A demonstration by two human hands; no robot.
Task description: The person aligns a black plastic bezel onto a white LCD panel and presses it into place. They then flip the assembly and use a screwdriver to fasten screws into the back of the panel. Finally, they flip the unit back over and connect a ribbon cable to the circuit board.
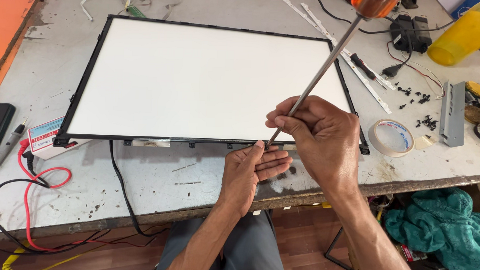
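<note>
- Head view: your right hand is clenched round the metal shaft of a long screwdriver; orange handle up top, tip down at the near edge of the display panel.
- Your left hand sits palm-up just under that tip, fingers loosely curled, touching the panel's near edge; holds nothing I can see.
- Panel lies flat mid-bench, white matte face, thin black frame w/ small tabs along the near rail. Near rail sits back from the bench edge, so there's bare worn grey top in front.
- Right of panel: tape roll just beside the corner, loose black screws, grey metal bracket, white strips, yellow plastic container.
- Left: red and black test leads trail off the bench; small white tester box tucked partly under the panel's corner.
- Black cable runs from under the near rail over the bench edge.
- Teal cloth below, right.
</note>
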